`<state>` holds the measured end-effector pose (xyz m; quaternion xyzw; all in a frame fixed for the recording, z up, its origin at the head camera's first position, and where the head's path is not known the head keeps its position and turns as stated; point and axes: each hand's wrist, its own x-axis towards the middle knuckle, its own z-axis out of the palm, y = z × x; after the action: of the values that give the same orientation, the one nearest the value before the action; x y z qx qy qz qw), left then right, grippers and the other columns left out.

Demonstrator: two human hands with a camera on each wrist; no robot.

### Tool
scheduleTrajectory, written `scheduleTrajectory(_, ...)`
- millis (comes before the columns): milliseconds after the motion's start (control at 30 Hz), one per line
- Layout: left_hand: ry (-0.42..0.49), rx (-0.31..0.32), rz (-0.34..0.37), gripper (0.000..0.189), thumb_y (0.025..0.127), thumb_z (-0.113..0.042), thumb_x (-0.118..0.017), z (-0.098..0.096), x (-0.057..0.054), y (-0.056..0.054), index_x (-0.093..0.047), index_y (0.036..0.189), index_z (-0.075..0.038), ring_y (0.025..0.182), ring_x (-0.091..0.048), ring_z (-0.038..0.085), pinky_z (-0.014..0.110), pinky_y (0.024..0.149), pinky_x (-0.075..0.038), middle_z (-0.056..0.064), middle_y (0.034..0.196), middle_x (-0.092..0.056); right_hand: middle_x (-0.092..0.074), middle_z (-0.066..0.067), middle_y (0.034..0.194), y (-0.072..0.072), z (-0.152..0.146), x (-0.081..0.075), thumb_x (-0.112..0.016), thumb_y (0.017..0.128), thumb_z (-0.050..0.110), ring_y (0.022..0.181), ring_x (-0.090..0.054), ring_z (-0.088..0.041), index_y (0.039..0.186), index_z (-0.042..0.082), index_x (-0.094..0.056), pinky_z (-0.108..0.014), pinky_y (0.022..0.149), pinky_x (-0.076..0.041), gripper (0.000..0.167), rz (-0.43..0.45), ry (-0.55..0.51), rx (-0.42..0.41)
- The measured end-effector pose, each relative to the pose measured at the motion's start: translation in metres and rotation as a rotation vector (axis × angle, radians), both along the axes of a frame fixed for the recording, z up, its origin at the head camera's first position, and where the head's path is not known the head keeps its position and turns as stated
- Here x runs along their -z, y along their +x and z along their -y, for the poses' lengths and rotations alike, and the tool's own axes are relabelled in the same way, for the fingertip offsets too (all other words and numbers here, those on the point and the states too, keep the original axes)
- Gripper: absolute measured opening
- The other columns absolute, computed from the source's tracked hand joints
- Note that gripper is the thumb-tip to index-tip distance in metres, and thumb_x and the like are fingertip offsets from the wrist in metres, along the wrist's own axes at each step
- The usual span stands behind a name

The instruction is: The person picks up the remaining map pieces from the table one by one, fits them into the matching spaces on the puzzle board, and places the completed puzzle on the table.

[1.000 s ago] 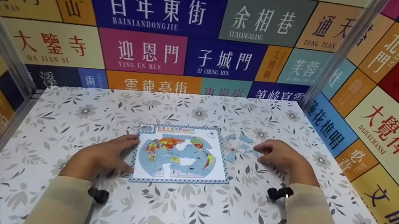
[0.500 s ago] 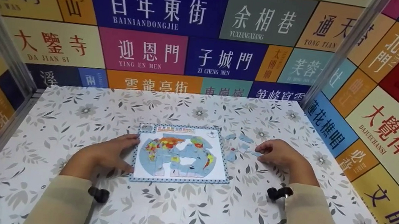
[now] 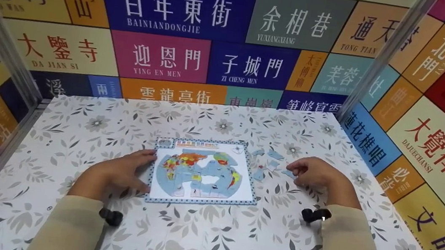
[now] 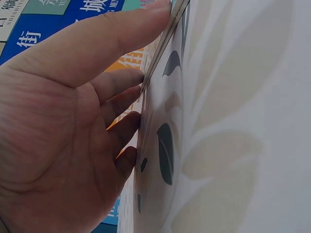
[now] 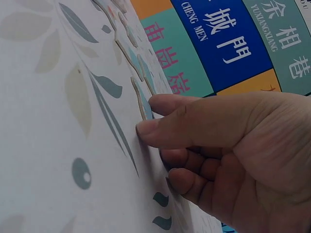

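Observation:
A world map jigsaw puzzle (image 3: 248, 175) lies flat in its dotted-border board, with gaps in its lower middle. Along the board's left edge rests my left hand (image 3: 121, 172), its fingers and thumb spread apart; in the left wrist view the thumb (image 4: 141, 29) touches the board's edge. To the right of the board, my right hand (image 3: 316, 177) pinches the end of a light blue puzzle piece (image 3: 288, 173) between thumb and index finger, low over the tabletop. The right wrist view shows the same puzzle piece (image 5: 142, 97) at the thumb tip, the other fingers curled in.
Several loose blue puzzle pieces (image 3: 273, 164) lie between the board and my right hand. The table has a white leaf-and-flower cover (image 3: 208, 242). Panels with large characters (image 3: 173, 4) stand behind it and at both sides, with metal posts (image 3: 353, 94) at the corners.
My right hand has shifted slightly to the right, and the piece at its fingertips has moved a little the same way. The left hand and the board stay in place.

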<state>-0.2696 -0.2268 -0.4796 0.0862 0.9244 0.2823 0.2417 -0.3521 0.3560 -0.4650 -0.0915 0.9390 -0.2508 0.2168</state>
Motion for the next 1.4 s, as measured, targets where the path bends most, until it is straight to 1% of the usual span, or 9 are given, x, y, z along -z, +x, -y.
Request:
scheduleTrajectory(167, 0.016, -0.01, 0.016, 0.109, 0.078, -0.048, -0.094, -0.001, -0.002, 0.001, -0.034, 0.168, -0.036, 0.17, -0.007, 0.037, 0.068, 0.135, -0.013, -0.01, 0.182, -0.012, -0.068, -0.003, 0.109, 0.001, -0.001, -0.002, -0.079, 0.092, 0.012, 0.102, -0.061, -0.019, 0.132, 0.022, -0.075, -0.037, 0.094, -0.05, 0.042, 0.005, 0.003, -0.003)
scheduleTrajectory(267, 0.02, -0.014, 0.02, 0.109, 0.078, -0.047, -0.094, -0.002, -0.003, 0.001, -0.034, 0.168, -0.036, 0.17, -0.007, 0.037, 0.068, 0.135, -0.013, -0.01, 0.182, -0.012, -0.069, -0.003, 0.105, 0.001, 0.0, -0.003, -0.079, 0.093, 0.012, 0.1, -0.062, -0.019, 0.131, 0.02, -0.075, -0.037, 0.094, -0.05, 0.039, 0.004, 0.005, -0.007)
scheduleTrajectory(367, 0.019, -0.012, 0.014, 0.109, 0.078, -0.047, -0.094, -0.002, -0.002, 0.001, -0.035, 0.168, -0.035, 0.17, -0.007, 0.037, 0.068, 0.135, -0.012, -0.01, 0.182, -0.012, -0.07, -0.001, 0.102, 0.001, 0.002, -0.003, -0.078, 0.092, 0.011, 0.098, -0.063, -0.019, 0.127, 0.02, -0.076, -0.037, 0.094, -0.051, 0.036, 0.007, 0.011, 0.011)
scheduleTrajectory(433, 0.019, -0.003, 0.006, 0.109, 0.078, -0.047, -0.094, -0.001, -0.002, 0.0, -0.035, 0.168, -0.034, 0.17, -0.008, 0.037, 0.068, 0.135, -0.013, -0.009, 0.182, -0.012, -0.07, -0.001, 0.102, 0.001, 0.002, -0.003, -0.078, 0.092, 0.011, 0.097, -0.063, -0.019, 0.125, 0.019, -0.076, -0.036, 0.092, -0.051, 0.034, 0.01, 0.011, 0.026)
scheduleTrajectory(667, 0.029, 0.055, -0.018, 0.109, 0.082, -0.043, -0.093, 0.0, -0.001, -0.001, -0.033, 0.17, -0.025, 0.169, -0.009, 0.04, 0.067, 0.135, -0.016, -0.003, 0.182, -0.013, -0.07, -0.005, 0.105, 0.002, 0.002, -0.003, -0.082, 0.089, 0.014, 0.093, -0.062, -0.019, 0.125, 0.012, -0.074, -0.031, 0.083, -0.053, 0.038, -0.015, -0.034, 0.015)
scheduleTrajectory(933, 0.037, 0.034, 0.004, 0.109, 0.081, -0.044, -0.093, 0.0, -0.003, -0.001, -0.032, 0.17, -0.028, 0.169, -0.008, 0.039, 0.068, 0.134, -0.014, -0.005, 0.183, -0.012, -0.071, -0.006, 0.108, -0.001, 0.003, -0.003, -0.084, 0.087, 0.013, 0.091, -0.065, -0.018, 0.126, 0.009, -0.073, -0.03, 0.082, -0.055, 0.041, -0.008, -0.078, 0.046)
scheduleTrajectory(1100, 0.037, 0.024, 0.003, 0.11, 0.08, -0.045, -0.094, 0.0, -0.001, -0.001, -0.032, 0.17, -0.03, 0.17, -0.007, 0.039, 0.068, 0.134, -0.013, -0.006, 0.183, -0.012, -0.072, -0.004, 0.103, -0.001, 0.01, -0.004, -0.084, 0.087, 0.015, 0.09, -0.064, -0.017, 0.124, 0.009, -0.073, -0.031, 0.084, -0.055, 0.039, -0.062, -0.088, 0.021)
scheduleTrajectory(1233, 0.026, 0.024, -0.005, 0.111, 0.079, -0.047, -0.094, 0.0, 0.001, -0.002, -0.033, 0.17, -0.031, 0.17, -0.008, 0.039, 0.069, 0.134, -0.014, -0.007, 0.182, -0.012, -0.072, -0.004, 0.101, -0.002, 0.019, -0.007, -0.082, 0.089, 0.014, 0.088, -0.063, -0.018, 0.123, 0.011, -0.073, -0.03, 0.081, -0.055, 0.036, -0.07, -0.107, 0.015)
scheduleTrajectory(1400, 0.027, 0.018, 0.004, 0.11, 0.078, -0.047, -0.094, 0.0, 0.001, -0.001, -0.033, 0.169, -0.034, 0.17, -0.007, 0.038, 0.069, 0.134, -0.013, -0.008, 0.182, -0.011, -0.073, -0.004, 0.101, -0.004, 0.032, -0.01, -0.083, 0.089, 0.016, 0.088, -0.064, -0.017, 0.124, 0.009, -0.074, -0.029, 0.079, -0.055, 0.036, -0.074, -0.125, -0.005)
